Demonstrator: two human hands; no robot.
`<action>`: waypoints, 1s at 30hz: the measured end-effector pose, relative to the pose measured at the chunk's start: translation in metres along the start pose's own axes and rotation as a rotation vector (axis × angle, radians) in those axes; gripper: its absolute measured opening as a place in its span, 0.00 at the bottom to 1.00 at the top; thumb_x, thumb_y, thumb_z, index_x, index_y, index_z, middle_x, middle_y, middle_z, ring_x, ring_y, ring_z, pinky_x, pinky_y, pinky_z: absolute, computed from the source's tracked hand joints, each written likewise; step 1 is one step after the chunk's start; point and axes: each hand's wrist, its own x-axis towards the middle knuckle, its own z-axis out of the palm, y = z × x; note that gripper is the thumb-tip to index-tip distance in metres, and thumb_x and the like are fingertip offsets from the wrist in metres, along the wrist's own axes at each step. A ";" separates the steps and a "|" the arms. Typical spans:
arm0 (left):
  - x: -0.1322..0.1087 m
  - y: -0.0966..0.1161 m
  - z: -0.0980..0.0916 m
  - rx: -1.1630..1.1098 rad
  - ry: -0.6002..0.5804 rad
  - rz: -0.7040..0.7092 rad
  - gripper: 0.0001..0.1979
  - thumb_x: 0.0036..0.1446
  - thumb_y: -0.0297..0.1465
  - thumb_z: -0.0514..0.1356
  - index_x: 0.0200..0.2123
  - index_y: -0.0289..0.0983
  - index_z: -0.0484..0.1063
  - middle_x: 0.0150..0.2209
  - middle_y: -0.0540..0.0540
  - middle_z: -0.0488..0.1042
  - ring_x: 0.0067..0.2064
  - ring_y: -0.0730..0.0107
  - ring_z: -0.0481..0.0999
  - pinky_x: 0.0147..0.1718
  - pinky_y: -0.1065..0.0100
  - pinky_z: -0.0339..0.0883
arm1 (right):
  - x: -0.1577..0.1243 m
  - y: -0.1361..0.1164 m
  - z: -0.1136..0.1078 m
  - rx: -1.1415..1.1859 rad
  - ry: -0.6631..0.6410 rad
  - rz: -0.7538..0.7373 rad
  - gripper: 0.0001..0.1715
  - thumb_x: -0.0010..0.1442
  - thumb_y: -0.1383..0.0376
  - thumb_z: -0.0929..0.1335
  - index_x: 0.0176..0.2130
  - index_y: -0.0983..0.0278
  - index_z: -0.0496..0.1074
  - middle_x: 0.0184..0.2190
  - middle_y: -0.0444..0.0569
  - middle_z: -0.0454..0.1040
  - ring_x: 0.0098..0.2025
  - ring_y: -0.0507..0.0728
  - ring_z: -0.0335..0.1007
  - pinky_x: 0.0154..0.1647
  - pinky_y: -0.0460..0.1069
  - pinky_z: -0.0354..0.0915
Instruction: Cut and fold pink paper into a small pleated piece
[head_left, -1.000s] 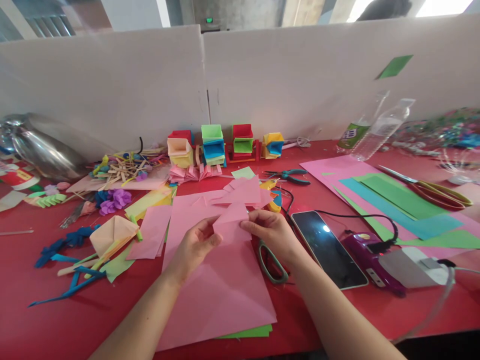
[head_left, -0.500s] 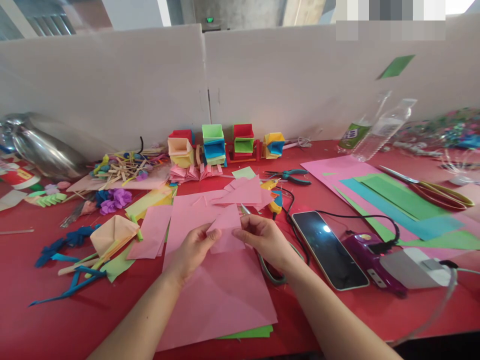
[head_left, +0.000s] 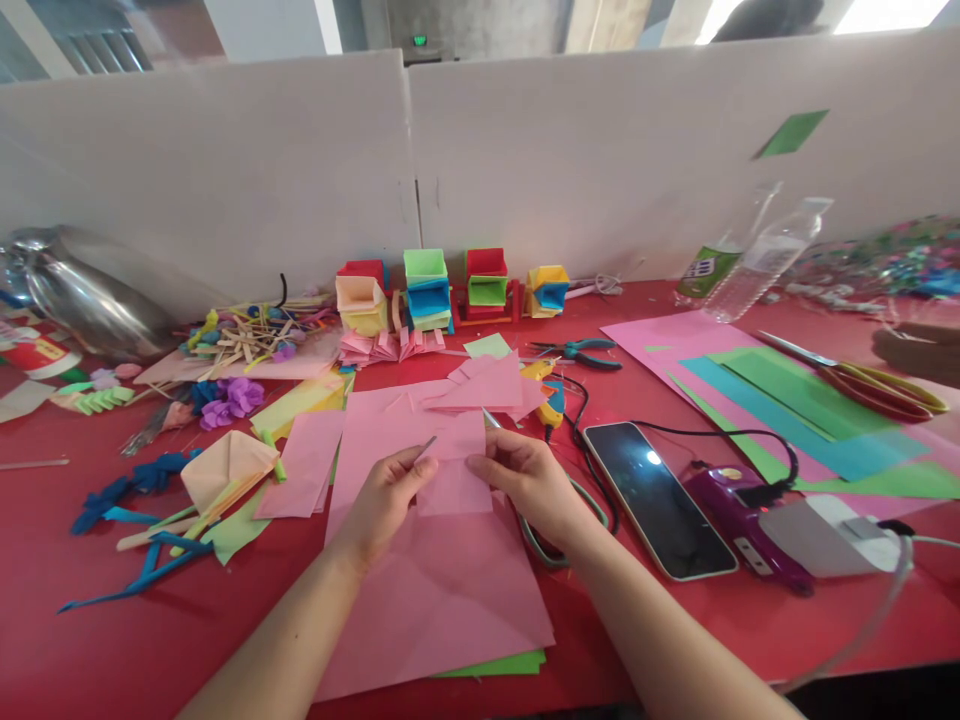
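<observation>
A small piece of pink paper (head_left: 453, 488) is held between my two hands, over a large pink sheet (head_left: 442, 610). My left hand (head_left: 390, 500) is closed on the paper's left side, thumb on top; a thin raised edge stands up beside the fingers. On the other side, my right hand (head_left: 529, 478) pinches the right edge between thumb and fingers. Scissors with grey-green handles (head_left: 546, 556) lie partly hidden beneath my right hand. Just beyond the held piece lie more pink paper pieces (head_left: 487, 383).
A phone (head_left: 660, 500), a purple power strip (head_left: 742, 530) and cables lie to the right. Pliers (head_left: 585, 353) and a yellow-blue glue gun (head_left: 553, 400) lie ahead. Coloured paper boxes (head_left: 427, 290) stand near the partition. Another person's hand (head_left: 919, 352) is at the far right.
The small pink paper has turned between my hands, and its left part now shows as a thin raised edge. Another person's hand has appeared at the far right.
</observation>
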 end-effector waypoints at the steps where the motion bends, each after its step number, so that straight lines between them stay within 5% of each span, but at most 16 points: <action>1: 0.000 -0.001 -0.001 -0.005 -0.001 -0.013 0.13 0.57 0.35 0.56 0.43 0.39 0.74 0.37 0.47 0.77 0.36 0.69 0.73 0.34 0.71 0.64 | 0.000 -0.001 0.000 0.022 -0.005 0.005 0.11 0.49 0.60 0.71 0.26 0.65 0.68 0.21 0.40 0.62 0.24 0.48 0.56 0.25 0.45 0.54; 10: 0.001 0.002 -0.009 -0.023 -0.073 -0.118 0.11 0.56 0.31 0.56 0.40 0.36 0.75 0.30 0.48 0.76 0.30 0.72 0.71 0.32 0.72 0.62 | -0.002 -0.007 -0.001 0.137 -0.008 0.054 0.10 0.47 0.61 0.72 0.26 0.65 0.71 0.23 0.41 0.67 0.25 0.48 0.59 0.27 0.44 0.56; 16: 0.003 -0.001 -0.008 -0.133 0.001 -0.137 0.07 0.52 0.27 0.57 0.30 0.35 0.76 0.21 0.52 0.71 0.24 0.77 0.67 0.26 0.75 0.58 | -0.002 -0.008 0.000 0.100 -0.004 0.066 0.08 0.47 0.62 0.71 0.26 0.65 0.71 0.22 0.40 0.66 0.23 0.47 0.57 0.24 0.43 0.54; 25: 0.002 0.002 -0.005 -0.138 0.025 -0.177 0.06 0.51 0.30 0.60 0.32 0.36 0.76 0.23 0.51 0.72 0.25 0.75 0.68 0.27 0.73 0.58 | -0.003 -0.006 0.000 0.054 0.030 0.080 0.07 0.48 0.62 0.69 0.25 0.65 0.72 0.26 0.44 0.69 0.27 0.51 0.62 0.29 0.46 0.60; 30: 0.002 0.005 -0.006 -0.210 0.012 -0.165 0.10 0.50 0.27 0.59 0.38 0.36 0.76 0.24 0.51 0.74 0.25 0.77 0.69 0.28 0.74 0.60 | -0.001 -0.004 -0.006 -0.118 -0.050 -0.057 0.06 0.50 0.66 0.67 0.28 0.63 0.75 0.30 0.46 0.71 0.34 0.54 0.65 0.35 0.49 0.61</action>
